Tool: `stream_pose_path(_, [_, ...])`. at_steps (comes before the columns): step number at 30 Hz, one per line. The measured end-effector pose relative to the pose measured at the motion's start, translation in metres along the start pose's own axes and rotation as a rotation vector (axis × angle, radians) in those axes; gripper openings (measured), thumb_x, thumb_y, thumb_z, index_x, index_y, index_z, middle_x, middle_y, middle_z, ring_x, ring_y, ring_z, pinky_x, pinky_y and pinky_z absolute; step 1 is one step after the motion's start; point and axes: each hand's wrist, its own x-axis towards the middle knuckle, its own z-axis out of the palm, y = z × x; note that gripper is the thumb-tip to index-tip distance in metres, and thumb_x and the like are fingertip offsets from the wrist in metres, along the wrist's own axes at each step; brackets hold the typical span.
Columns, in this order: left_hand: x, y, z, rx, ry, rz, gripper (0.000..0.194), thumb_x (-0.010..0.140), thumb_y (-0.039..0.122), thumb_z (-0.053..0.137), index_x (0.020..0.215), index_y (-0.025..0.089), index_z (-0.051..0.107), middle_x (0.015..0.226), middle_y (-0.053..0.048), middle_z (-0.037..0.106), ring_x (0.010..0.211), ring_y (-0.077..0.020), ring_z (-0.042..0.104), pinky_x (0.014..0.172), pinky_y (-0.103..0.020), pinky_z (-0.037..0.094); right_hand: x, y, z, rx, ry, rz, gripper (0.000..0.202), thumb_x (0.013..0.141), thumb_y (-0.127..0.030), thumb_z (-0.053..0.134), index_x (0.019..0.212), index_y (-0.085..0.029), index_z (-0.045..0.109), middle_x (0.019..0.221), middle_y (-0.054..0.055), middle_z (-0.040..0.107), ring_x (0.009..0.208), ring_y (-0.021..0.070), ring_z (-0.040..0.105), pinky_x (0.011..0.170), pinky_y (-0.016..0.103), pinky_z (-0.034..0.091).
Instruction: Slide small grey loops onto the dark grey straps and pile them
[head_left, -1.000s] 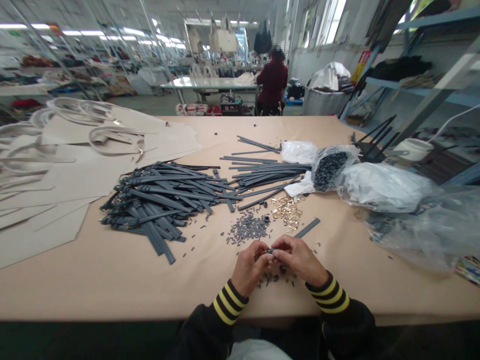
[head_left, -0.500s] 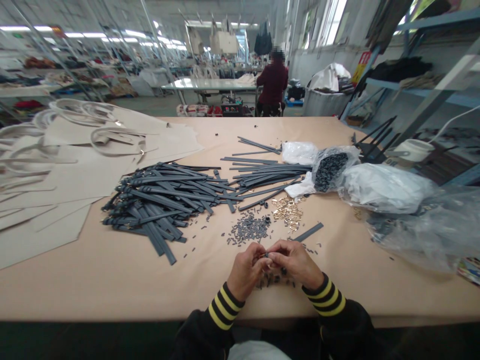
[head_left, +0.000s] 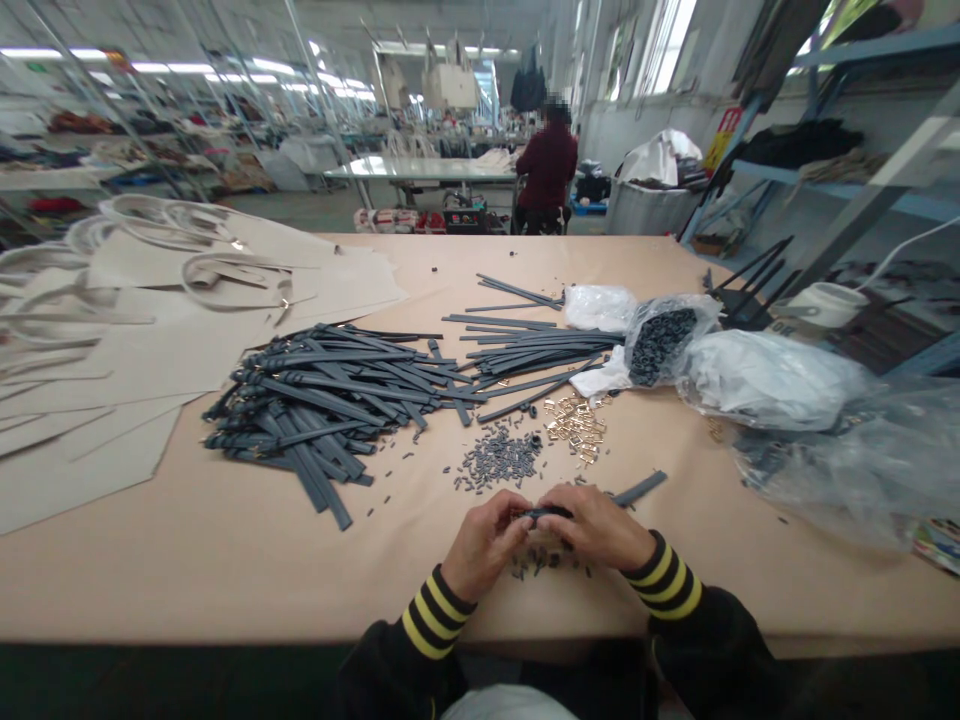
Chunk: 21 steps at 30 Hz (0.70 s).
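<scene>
Grey strap (head_left: 641, 489) pinched by left hand (head_left: 482, 543), right hand (head_left: 602, 528); gold buckles (head_left: 576, 427), grey bits (head_left: 498, 458) beyond.

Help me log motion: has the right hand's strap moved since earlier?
Yes: the strap's free end shifted right and downward in view, against the gold buckles.

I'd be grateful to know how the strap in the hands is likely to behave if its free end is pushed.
The strap is probably springy rather than floppy: beyond the right hand it runs nearly straight, though the table may support it. It looks narrow, so likely light. Being flat, it should slide rather than roll.
</scene>
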Motion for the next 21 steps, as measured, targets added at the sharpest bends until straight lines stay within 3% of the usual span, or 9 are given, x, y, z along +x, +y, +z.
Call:
stream_pose_path(2, [0.0, 0.0, 0.0, 0.073, 0.022, 0.022, 0.014, 0.077, 0.026, 0.047, 0.084, 0.016, 0.055, 0.07, -0.001, 0.056, 0.061, -0.0112, 0.052, 0.058, -0.022, 0.042, 0.001, 0.0, -0.001, -0.005, -0.08, 0.025, 0.018, 0.081, -0.027, 0.046, 0.078, -0.018, 0.061, 0.068, 0.002, 0.063, 0.064, 0.0135, 0.056, 0.059, 0.022, 0.037])
stream_pose_path(4, [0.001, -0.001, 0.002, 0.05, 0.017, 0.002, 0.016, 0.077, 0.027, 0.048, 0.086, 0.017, 0.055, 0.07, -0.001, 0.057, 0.06, -0.0111, 0.053, 0.057, -0.022, 0.043, 0.003, 0.0, 0.001, -0.031, -0.065, 0.054, 0.018, 0.081, -0.026, 0.047, 0.075, -0.017, 0.061, 0.064, 0.002, 0.062, 0.061, 0.0129, 0.055, 0.056, 0.021, 0.034])
stream_pose_path(9, [0.005, -0.008, 0.007, -0.19, -0.067, -0.164, 0.022, 0.079, 0.034, 0.045, 0.086, 0.014, 0.052, 0.05, 0.003, 0.054, 0.043, -0.0091, 0.051, 0.044, -0.02, 0.042, 0.009, -0.001, 0.004, -0.061, -0.051, 0.049, 0.017, 0.08, -0.026, 0.046, 0.073, -0.018, 0.059, 0.066, 0.002, 0.062, 0.064, 0.0136, 0.055, 0.058, 0.021, 0.035])
stream_pose_path(13, [0.005, -0.009, 0.005, -0.317, -0.028, -0.168, 0.021, 0.079, 0.034, 0.047, 0.08, 0.013, 0.049, 0.055, 0.002, 0.056, 0.043, -0.0079, 0.052, 0.042, -0.019, 0.042, 0.008, 0.002, -0.008, -0.018, -0.074, 0.099, 0.014, 0.076, -0.029, 0.051, 0.08, -0.017, 0.058, 0.07, 0.003, 0.063, 0.064, 0.0139, 0.056, 0.057, 0.021, 0.037])
stream_pose_path(17, [0.004, -0.011, 0.004, -0.311, -0.041, -0.193, 0.022, 0.078, 0.035, 0.047, 0.078, 0.013, 0.049, 0.049, 0.004, 0.054, 0.039, -0.0072, 0.05, 0.039, -0.018, 0.039, 0.003, 0.005, -0.016, 0.062, -0.251, 0.146, 0.023, 0.08, -0.028, 0.044, 0.061, -0.017, 0.052, 0.053, 0.001, 0.059, 0.048, 0.0108, 0.053, 0.048, 0.019, 0.036])
stream_pose_path(21, [0.004, -0.016, 0.004, -0.281, -0.064, -0.202, 0.024, 0.08, 0.037, 0.044, 0.076, 0.014, 0.048, 0.044, 0.005, 0.05, 0.034, -0.0065, 0.046, 0.036, -0.016, 0.035, 0.002, -0.001, -0.013, 0.229, -0.34, 0.165, 0.022, 0.081, -0.022, 0.039, 0.062, -0.017, 0.049, 0.056, 0.0, 0.061, 0.044, 0.0089, 0.054, 0.045, 0.017, 0.039])
